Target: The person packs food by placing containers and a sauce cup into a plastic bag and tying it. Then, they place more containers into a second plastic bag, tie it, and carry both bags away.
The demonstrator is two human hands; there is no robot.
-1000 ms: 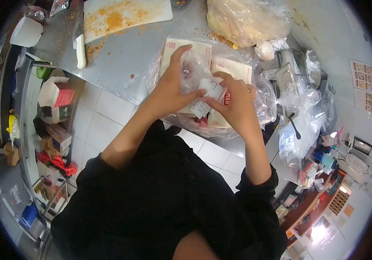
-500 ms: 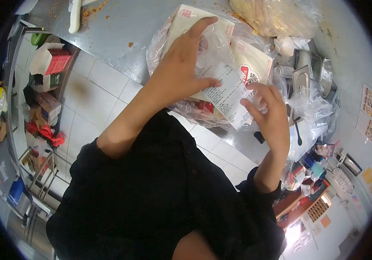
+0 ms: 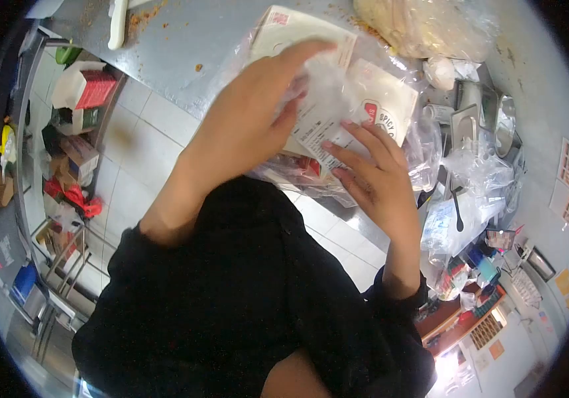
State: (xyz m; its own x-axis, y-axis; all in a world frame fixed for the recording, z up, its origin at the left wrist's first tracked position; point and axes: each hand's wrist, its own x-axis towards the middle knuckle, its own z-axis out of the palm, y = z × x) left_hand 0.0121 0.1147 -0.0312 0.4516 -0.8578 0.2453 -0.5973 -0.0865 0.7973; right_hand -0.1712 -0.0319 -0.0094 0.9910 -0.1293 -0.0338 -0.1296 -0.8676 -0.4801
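Note:
A clear plastic bag (image 3: 425, 156) on the steel counter holds cream-coloured takeaway boxes (image 3: 382, 83) with red and black print. A printed white receipt (image 3: 311, 136) lies over the bag, partly covered by both hands. My left hand (image 3: 248, 106) is curled at the bag's near left side, with bunched clear plastic between thumb and fingers; motion blurs the fingertips. On the receipt's right part rests my right hand (image 3: 374, 172), its fingers stretched out and slightly apart.
Another plastic bag with pale yellow food (image 3: 423, 26) sits at the back. A white-handled knife (image 3: 118, 26) lies at the back left amid crumbs. Metal containers (image 3: 466, 126) and a black spoon (image 3: 457, 211) are on the right. Shelves with boxes (image 3: 92, 89) stand left.
My left hand has closed from a wide spread and gathered some plastic. My right hand has moved left, farther over the receipt, which is now more covered.

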